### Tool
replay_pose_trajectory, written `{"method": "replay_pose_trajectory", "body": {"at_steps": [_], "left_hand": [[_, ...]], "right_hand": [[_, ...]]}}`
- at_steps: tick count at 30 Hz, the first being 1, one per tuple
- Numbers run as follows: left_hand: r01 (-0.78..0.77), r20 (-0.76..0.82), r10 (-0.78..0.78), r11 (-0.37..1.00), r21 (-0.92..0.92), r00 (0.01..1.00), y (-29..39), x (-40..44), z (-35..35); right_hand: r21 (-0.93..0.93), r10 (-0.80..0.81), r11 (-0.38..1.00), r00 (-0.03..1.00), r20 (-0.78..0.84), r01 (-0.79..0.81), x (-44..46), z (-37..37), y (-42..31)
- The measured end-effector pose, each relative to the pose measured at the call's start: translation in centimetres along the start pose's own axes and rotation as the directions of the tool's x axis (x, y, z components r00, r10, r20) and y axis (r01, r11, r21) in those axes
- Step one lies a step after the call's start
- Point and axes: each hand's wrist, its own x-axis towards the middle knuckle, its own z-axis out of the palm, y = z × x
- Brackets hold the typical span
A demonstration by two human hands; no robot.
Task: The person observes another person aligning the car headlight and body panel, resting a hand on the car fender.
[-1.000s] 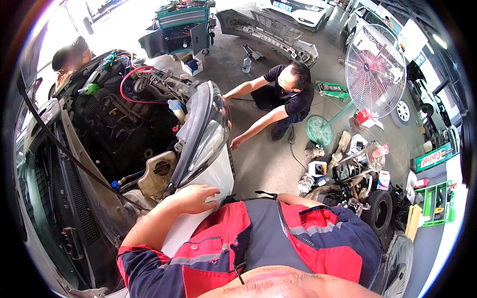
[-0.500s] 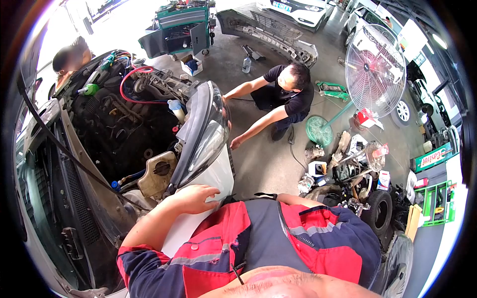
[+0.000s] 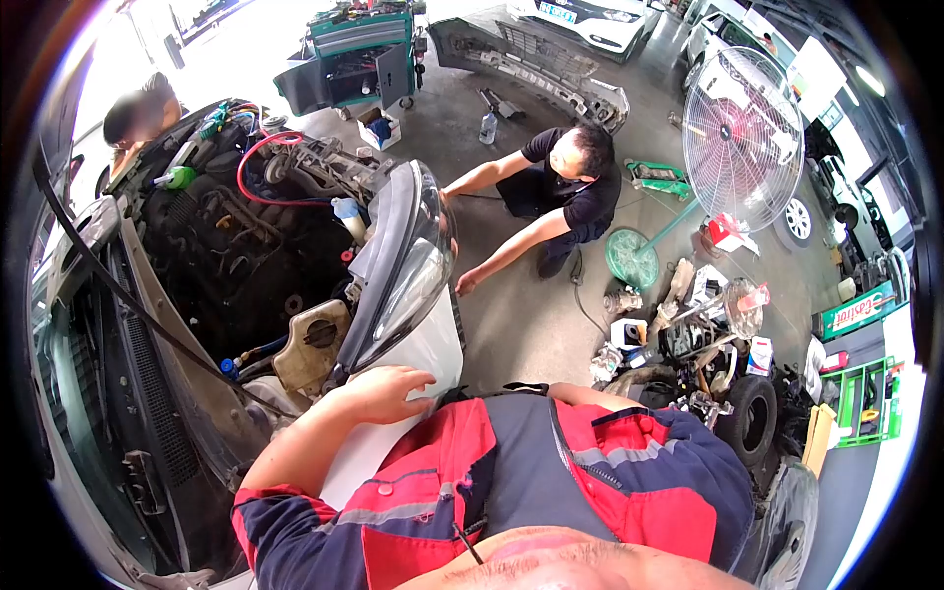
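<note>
Your left hand (image 3: 385, 393) is resting on the smooth white painted fender panel (image 3: 442, 344), just beside the near end of the long, clear plastic headlight with a dark border (image 3: 421, 251). From that hand the headlight is lying ahead, and its long axis is running away from you and slightly to the right, so your left hand is the nearer one. Its fingers are spreading loosely with a slight curl, and you are gripping nothing visible; whatever contact the palm is making is hidden underneath. Your right forearm (image 3: 593, 396) is showing only as a short strip beyond the open red-and-navy work jacket (image 3: 433, 482), and your right hand is staying out of sight, so you cannot tell how open it is or whether it is holding anything. Across the headlight, a crouching co-worker in dark clothes (image 3: 580, 187) is reaching toward it with both arms; the farther hand is partly disappearing at the lens edge, and the nearer one is hanging close to the front of the fender. Beside your left forearm, the yellowed plastic reservoir (image 3: 307, 356) is standing out, while deep shadow is hiding much of the engine bay (image 3: 236, 256).
</note>
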Motion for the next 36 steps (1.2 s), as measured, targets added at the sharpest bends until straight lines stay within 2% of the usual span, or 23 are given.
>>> {"method": "replay_pose_trajectory", "body": {"at_steps": [2,3,9,20,23,26,28,30,36], "left_hand": [[0.005,-0.003,-0.005,1.000,-0.004,1.000,0.0,0.0,0.0],[0.009,-0.004,-0.009,1.000,-0.005,1.000,0.1,0.0,0.0],[0.006,-0.004,-0.006,1.000,0.007,1.000,0.1,0.1,0.0],[0.009,-0.002,-0.009,1.000,0.002,1.000,0.1,0.0,0.1],[0.011,-0.003,-0.011,1.000,-0.006,1.000,0.2,0.0,-0.2],[0.013,0.000,-0.013,1.000,-0.001,1.000,0.3,0.0,-0.2],[0.012,0.000,-0.012,1.000,0.003,1.000,0.3,0.0,-0.2],[0.008,-0.003,-0.008,1.000,0.000,1.000,0.3,0.0,-0.2],[0.013,0.004,-0.013,1.000,-0.001,1.000,0.1,0.0,0.0]], "right_hand": [[0.139,0.019,0.990,1.000,-0.010,-0.017,-0.6,0.0,-1.1],[0.140,0.030,0.990,0.999,-0.018,-0.027,-0.7,-0.1,-1.3],[0.045,0.081,0.996,0.996,-0.021,-0.080,-0.4,0.0,-1.4],[0.007,0.081,0.997,0.995,-0.056,-0.081,0.0,0.2,-1.1],[-0.007,0.130,0.992,0.991,0.011,-0.130,-0.1,-0.3,-1.2],[0.011,-0.092,0.996,0.994,-0.051,0.093,-0.3,0.1,-0.2],[0.110,-0.189,0.974,0.980,-0.070,0.195,-1.8,-0.2,-1.4],[0.098,-0.239,0.965,0.970,-0.054,0.243,-2.1,-0.4,-1.8],[0.072,-0.135,0.988,0.991,-0.018,0.136,-1.5,-0.3,-1.9]]}}
